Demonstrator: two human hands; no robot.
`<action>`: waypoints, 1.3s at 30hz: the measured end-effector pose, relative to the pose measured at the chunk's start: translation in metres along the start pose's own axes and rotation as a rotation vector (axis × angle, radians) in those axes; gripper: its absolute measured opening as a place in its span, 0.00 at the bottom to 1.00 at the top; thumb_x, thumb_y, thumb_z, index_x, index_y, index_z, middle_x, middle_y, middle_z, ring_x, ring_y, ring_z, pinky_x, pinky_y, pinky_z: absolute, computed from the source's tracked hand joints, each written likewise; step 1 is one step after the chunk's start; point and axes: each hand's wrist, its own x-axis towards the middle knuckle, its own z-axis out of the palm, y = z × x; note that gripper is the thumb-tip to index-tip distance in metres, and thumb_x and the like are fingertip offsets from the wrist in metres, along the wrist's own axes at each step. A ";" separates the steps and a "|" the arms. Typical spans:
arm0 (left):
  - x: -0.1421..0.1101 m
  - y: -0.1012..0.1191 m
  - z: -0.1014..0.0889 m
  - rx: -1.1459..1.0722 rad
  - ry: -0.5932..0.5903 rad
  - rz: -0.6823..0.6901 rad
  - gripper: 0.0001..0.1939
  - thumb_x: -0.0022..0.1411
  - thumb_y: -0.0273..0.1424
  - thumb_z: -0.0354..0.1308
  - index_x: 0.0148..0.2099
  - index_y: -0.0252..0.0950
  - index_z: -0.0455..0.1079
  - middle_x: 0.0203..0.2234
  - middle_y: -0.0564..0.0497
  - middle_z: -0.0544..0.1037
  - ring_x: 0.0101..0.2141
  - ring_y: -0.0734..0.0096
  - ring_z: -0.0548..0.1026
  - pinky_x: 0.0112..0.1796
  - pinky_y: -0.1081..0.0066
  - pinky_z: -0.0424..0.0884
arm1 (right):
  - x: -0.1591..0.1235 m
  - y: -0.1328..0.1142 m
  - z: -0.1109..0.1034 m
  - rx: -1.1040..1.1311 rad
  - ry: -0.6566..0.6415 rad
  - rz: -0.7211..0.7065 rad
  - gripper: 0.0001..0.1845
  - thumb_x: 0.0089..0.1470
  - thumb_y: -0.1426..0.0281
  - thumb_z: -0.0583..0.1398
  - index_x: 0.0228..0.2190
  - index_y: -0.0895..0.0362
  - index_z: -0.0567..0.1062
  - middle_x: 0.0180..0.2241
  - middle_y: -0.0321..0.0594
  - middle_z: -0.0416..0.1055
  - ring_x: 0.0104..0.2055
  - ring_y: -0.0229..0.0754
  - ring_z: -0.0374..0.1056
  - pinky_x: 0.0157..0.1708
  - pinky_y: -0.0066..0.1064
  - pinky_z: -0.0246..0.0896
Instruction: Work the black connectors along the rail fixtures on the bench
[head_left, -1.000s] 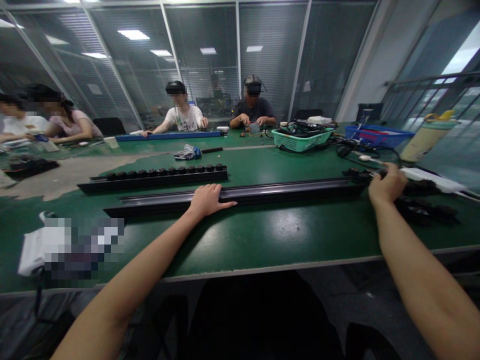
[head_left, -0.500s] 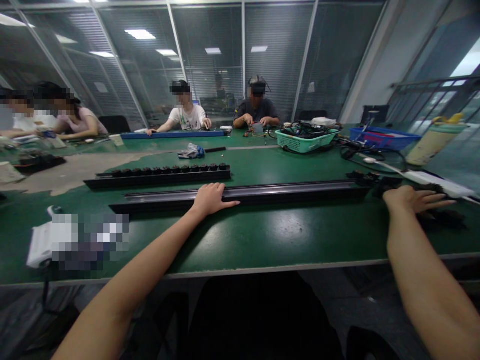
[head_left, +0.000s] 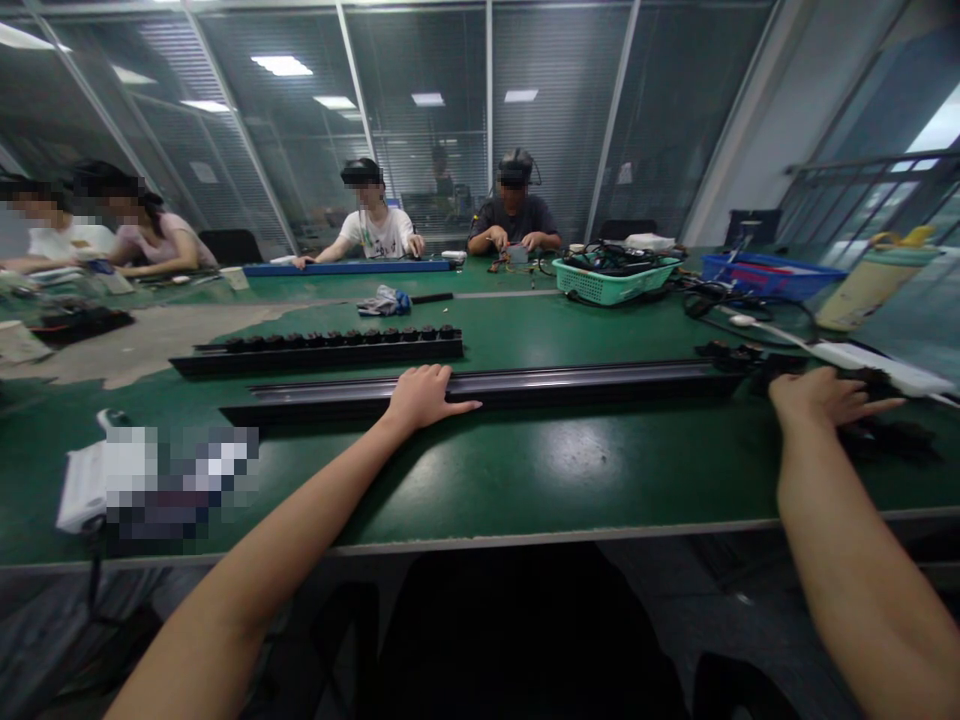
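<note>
My left hand [head_left: 424, 398] lies flat on a long black metal rail [head_left: 570, 382], fingers together and thumb side toward the near edge. My right hand [head_left: 814, 395] is spread open just past the rail's right end, palm down. It hovers or rests close to a dark heap of black parts [head_left: 885, 438] and cannot be seen to grip anything. Farther back, a second black rail [head_left: 322, 362] carries a row of several round black knobs on top. The rail's right end shows similar knobs [head_left: 724, 352] beside my right hand.
The green workbench [head_left: 570, 470] ends in a pale edge close to me. A pixelated white bundle [head_left: 150, 480] lies at the left. Beyond stand a green basket of cables [head_left: 611, 280], a blue tray [head_left: 772, 277], a bottle [head_left: 874, 290], a white power strip [head_left: 881, 353], and co-workers at the bench.
My right hand has moved right, off the rail's end, and opened from a curled shape to spread fingers. My left hand stays on the rail. The view has tilted slightly.
</note>
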 end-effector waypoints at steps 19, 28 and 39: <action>-0.004 -0.002 0.001 -0.019 0.017 -0.001 0.47 0.59 0.73 0.44 0.51 0.36 0.75 0.47 0.38 0.81 0.48 0.47 0.78 0.47 0.59 0.67 | -0.148 -0.152 -0.082 0.359 -0.587 -1.247 0.37 0.65 0.44 0.51 0.63 0.55 0.71 0.59 0.55 0.71 0.62 0.61 0.65 0.63 0.55 0.61; -0.012 -0.005 0.004 -0.025 0.070 0.022 0.47 0.59 0.72 0.43 0.51 0.34 0.75 0.45 0.36 0.81 0.46 0.46 0.79 0.43 0.58 0.67 | -0.161 -0.196 -0.086 0.105 -0.719 -1.268 0.52 0.52 0.30 0.54 0.59 0.58 0.72 0.55 0.61 0.73 0.57 0.70 0.68 0.54 0.62 0.63; -0.013 -0.006 0.005 -0.009 0.066 0.025 0.46 0.60 0.71 0.45 0.51 0.34 0.75 0.47 0.35 0.79 0.47 0.47 0.76 0.42 0.59 0.67 | -0.186 -0.249 -0.099 0.131 -0.905 -1.405 0.42 0.49 0.30 0.58 0.46 0.53 0.73 0.48 0.53 0.77 0.47 0.63 0.74 0.47 0.50 0.67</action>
